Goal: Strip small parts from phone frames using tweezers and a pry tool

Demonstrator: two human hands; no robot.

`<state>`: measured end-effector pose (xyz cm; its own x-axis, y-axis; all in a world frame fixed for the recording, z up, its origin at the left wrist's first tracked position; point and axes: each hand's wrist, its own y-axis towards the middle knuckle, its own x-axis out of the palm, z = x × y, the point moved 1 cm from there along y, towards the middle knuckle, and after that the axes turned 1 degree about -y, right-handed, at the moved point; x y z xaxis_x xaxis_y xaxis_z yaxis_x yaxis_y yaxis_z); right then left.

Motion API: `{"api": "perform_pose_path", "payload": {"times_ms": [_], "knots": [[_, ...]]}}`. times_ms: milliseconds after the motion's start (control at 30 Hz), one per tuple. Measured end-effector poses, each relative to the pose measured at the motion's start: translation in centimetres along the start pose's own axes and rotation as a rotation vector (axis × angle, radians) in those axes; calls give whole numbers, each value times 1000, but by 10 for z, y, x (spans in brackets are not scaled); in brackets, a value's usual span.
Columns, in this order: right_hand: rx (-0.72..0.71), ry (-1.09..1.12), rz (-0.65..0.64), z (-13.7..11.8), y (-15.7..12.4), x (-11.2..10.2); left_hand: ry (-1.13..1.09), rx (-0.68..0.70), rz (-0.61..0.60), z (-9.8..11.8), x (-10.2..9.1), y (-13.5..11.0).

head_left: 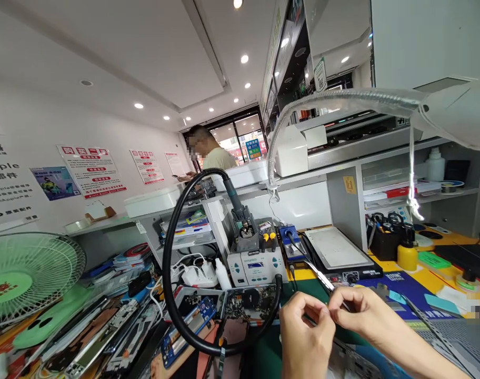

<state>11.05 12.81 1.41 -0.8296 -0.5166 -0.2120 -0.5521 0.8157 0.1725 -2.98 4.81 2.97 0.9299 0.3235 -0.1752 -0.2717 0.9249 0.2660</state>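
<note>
Low at the right of centre, my left hand (308,331) and my right hand (354,308) meet at their fingertips over the workbench. Both are closed in a pinch, thumbs against index fingers. Whatever lies between the fingertips is too small and hidden to name. Just behind them a soldering station's blue stand (291,243) and a slim metallic tool angle down toward my right hand. Below the hands, partly covered by them, lie metal phone parts (348,360) on a green mat (266,358).
A hot air station (256,268) with a thick black hose (169,252) stands at centre. Dismantled phone parts (93,337) and a green fan (30,284) crowd the left. A yellow bottle (407,258) stands at right. Another person (216,150) is beyond the counter.
</note>
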Motion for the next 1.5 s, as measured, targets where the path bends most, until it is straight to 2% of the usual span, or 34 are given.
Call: {"api": "perform_pose_path", "payload": {"times_ms": [133,333,700,1167,1267,1367,1433,1500], "knots": [[-2,-31,-31,-11,-5,-1,-62,-54,-11,-9,2,2],[109,-24,-43,-13,-5,-11,-147,-106,2,-16,2,5],[45,49,38,-23,-9,-7,-45,-87,-23,-16,3,4],[38,-6,36,-11,-5,-11,-40,-125,-24,-21,3,8],[58,-36,82,-7,2,-20,-75,-126,7,-24,2,10],[70,-100,195,-5,3,-38,-116,-124,59,-27,-1,13],[69,-157,251,-6,-8,-54,-146,-119,97,-30,-3,15],[85,-227,264,-9,-29,-71,-170,-109,132,-33,-3,17]]}}
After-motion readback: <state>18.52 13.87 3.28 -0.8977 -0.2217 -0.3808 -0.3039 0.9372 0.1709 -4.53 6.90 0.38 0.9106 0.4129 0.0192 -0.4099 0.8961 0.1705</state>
